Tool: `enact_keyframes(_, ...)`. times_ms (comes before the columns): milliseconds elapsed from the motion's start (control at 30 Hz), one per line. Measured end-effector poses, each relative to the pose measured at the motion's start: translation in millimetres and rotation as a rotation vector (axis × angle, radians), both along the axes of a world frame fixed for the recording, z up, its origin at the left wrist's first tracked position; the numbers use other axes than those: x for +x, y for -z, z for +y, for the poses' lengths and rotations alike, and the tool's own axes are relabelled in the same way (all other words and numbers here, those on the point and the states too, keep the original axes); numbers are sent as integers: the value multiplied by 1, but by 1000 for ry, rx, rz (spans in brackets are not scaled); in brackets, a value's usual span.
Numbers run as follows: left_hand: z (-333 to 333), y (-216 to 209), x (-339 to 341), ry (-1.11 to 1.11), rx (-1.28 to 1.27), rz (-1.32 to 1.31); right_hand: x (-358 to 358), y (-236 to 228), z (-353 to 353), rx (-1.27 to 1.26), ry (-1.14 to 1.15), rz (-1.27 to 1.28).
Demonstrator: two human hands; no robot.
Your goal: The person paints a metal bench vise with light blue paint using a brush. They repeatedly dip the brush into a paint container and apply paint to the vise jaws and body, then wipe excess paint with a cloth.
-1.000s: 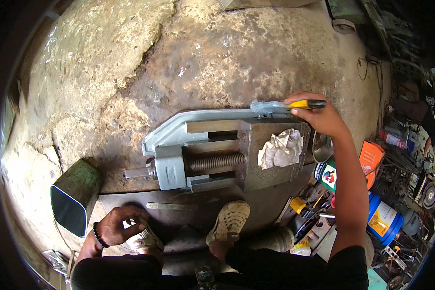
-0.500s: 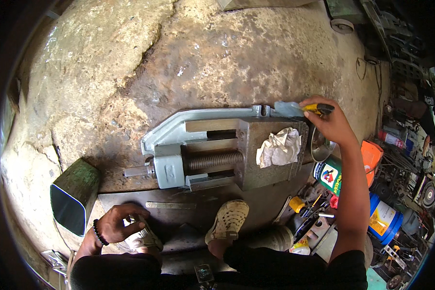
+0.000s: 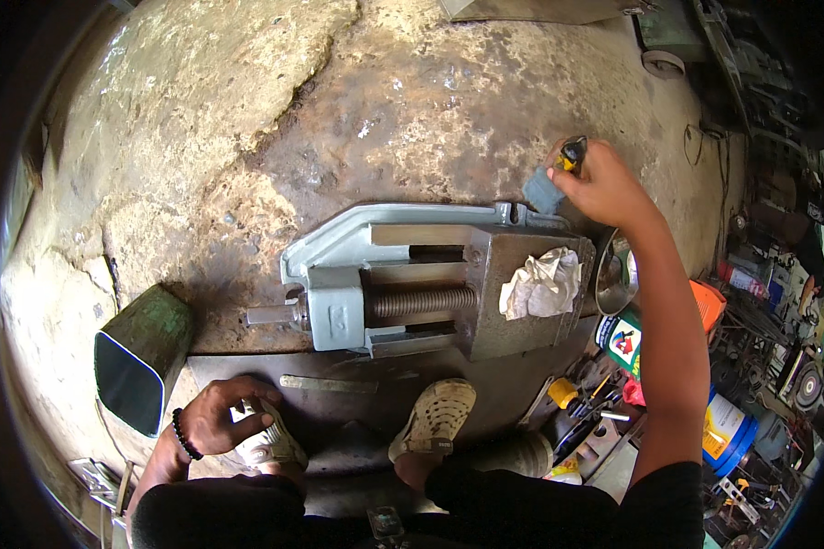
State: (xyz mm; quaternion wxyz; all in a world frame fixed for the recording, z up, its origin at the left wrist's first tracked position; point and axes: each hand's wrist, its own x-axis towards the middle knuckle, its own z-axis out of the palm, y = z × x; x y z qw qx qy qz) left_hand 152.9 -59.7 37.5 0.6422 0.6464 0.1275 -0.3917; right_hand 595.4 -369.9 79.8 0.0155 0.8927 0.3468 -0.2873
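My right hand (image 3: 606, 188) grips the dark and yellow handle of a paintbrush (image 3: 543, 190). Its blue-grey, paint-coated bristles point down beside the far right end of a machine vise (image 3: 336, 309). Whether they touch the vise's edge, I cannot tell. Fresh-looking blue-grey paint covers the vise's frame and screw block, while the screw and rails are bare metal. On its jaw block lies a crumpled white rag (image 3: 540, 284). My left hand (image 3: 226, 416), with a beaded bracelet, hangs over my left shoe; its fingers are loosely bent, thumb apart, nothing visible in them.
A metal bowl (image 3: 616, 274) stands right of the vise, with a green can (image 3: 621, 343) nearer me. Left is a green square tube (image 3: 146, 361); a flat strip (image 3: 328, 384) lies before the vise. Tools and a blue bucket (image 3: 731, 430) crowd the right side.
My right hand has lifted the paintbrush away from the vise's far edge, tipping its handle more upright. My left hand has hardly moved. The whole view has shifted slightly.
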Motion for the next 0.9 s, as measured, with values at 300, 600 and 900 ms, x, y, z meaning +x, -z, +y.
enact_keyframes(300,3,0,2,28,5,-3,-16,7,22,-79,-7,45)
enact_keyframes(600,2,-2,2,-4,-50,-18,-17,13,27,-113,-40,79)
enact_keyframes(900,4,-3,3,19,-20,-67,-11,22,27,-159,52,135)
